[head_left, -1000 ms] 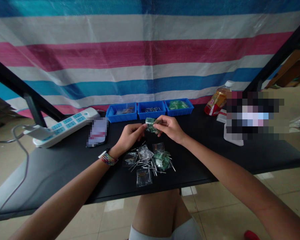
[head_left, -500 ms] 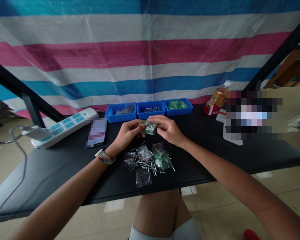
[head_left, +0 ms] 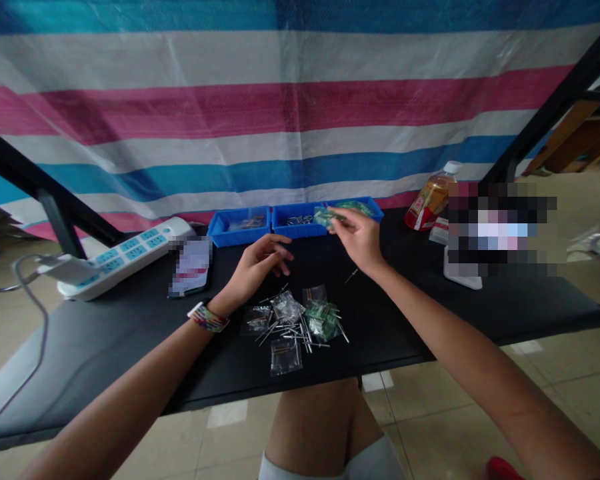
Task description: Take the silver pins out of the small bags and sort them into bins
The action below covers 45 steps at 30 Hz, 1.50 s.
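My right hand (head_left: 359,235) pinches a small clear bag with green contents (head_left: 323,217), held up at the front of the middle and right blue bins. My left hand (head_left: 263,261) hovers over the black table with its fingers loosely curled and apart, nothing in them. Nearer me lies a pile of loose metal pins that look like rivets (head_left: 295,330), mixed with small clear bags (head_left: 287,355) and a green-filled bag (head_left: 323,321). One single pin (head_left: 351,275) rests apart from the pile, beneath my right wrist.
Three blue bins stand in a row at the back: the left bin (head_left: 239,238) with small bags, the middle bin (head_left: 293,231) with metal pins, the right bin (head_left: 378,211) with green bags. A power strip (head_left: 125,257), phone (head_left: 192,265) and drink bottle (head_left: 431,199) flank them.
The green-filled bag has left my left hand and moved up and right in my right hand toward the bins. My left hand has let go. A single pin now shows on the table.
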Each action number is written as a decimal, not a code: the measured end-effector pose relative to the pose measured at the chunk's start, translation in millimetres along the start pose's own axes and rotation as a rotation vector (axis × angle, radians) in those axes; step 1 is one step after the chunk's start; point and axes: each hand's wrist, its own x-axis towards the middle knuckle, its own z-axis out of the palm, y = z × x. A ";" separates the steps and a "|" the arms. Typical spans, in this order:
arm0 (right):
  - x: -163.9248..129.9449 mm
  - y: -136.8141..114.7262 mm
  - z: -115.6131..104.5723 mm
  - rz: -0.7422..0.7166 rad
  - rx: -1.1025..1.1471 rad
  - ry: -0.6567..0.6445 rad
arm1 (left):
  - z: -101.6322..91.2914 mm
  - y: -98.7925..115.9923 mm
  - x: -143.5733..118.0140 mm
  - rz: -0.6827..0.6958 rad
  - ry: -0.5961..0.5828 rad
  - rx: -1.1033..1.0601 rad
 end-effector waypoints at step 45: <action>-22.4 -27.3 26.4 0.297 0.471 -0.448 | 3.0 3.9 0.9 0.041 -0.051 0.140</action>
